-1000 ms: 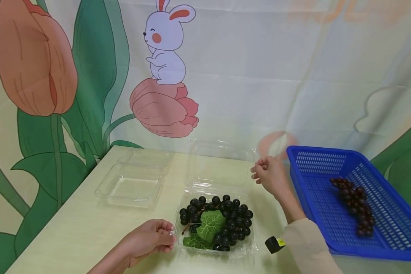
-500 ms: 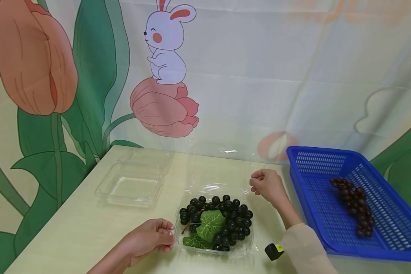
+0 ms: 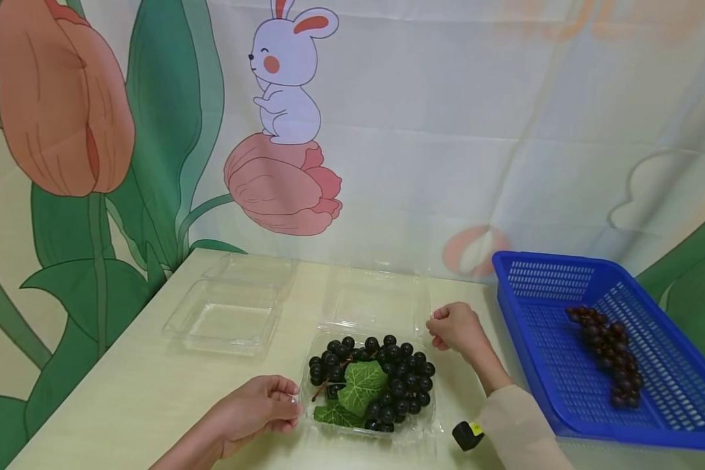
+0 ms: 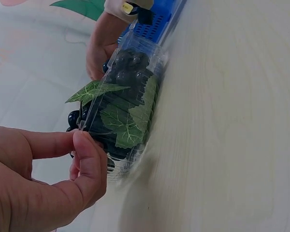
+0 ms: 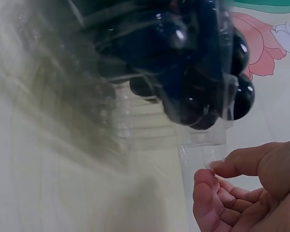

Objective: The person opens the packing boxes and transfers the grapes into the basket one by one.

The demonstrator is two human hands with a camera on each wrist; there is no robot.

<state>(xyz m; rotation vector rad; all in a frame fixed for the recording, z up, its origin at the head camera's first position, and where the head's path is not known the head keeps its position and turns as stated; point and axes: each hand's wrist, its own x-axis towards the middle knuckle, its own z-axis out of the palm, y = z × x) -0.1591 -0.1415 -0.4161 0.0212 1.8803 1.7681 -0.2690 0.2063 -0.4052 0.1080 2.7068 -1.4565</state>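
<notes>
A clear plastic clamshell container [image 3: 365, 437] stands on the table with its lid [image 3: 376, 300] swung back from the hinge. Black grapes [image 3: 408, 375] with green leaves [image 3: 361, 386] fill its base, and several bulge above the rim. My left hand [image 3: 257, 412] pinches the base's left rim between thumb and fingers, as the left wrist view also shows on the hand [image 4: 53, 179]. At the lid's right edge, near the hinge, my right hand [image 3: 457, 329] has thumb and index finger together on the thin plastic. In the right wrist view the right hand [image 5: 246, 188] is below the container's corner.
Another clear clamshell container [image 3: 229, 323] stands at the left, lid back. A blue basket [image 3: 519, 352] on the right holds dark red grapes [image 3: 608, 356]. A black object with a yellow mark [image 3: 467, 436] is beside the right sleeve. A printed curtain [image 3: 411, 130] hangs behind the table.
My right hand has come down and nearer along the lid's right side, and the lid's far edge sits lower. The left hand stays in place on the rim.
</notes>
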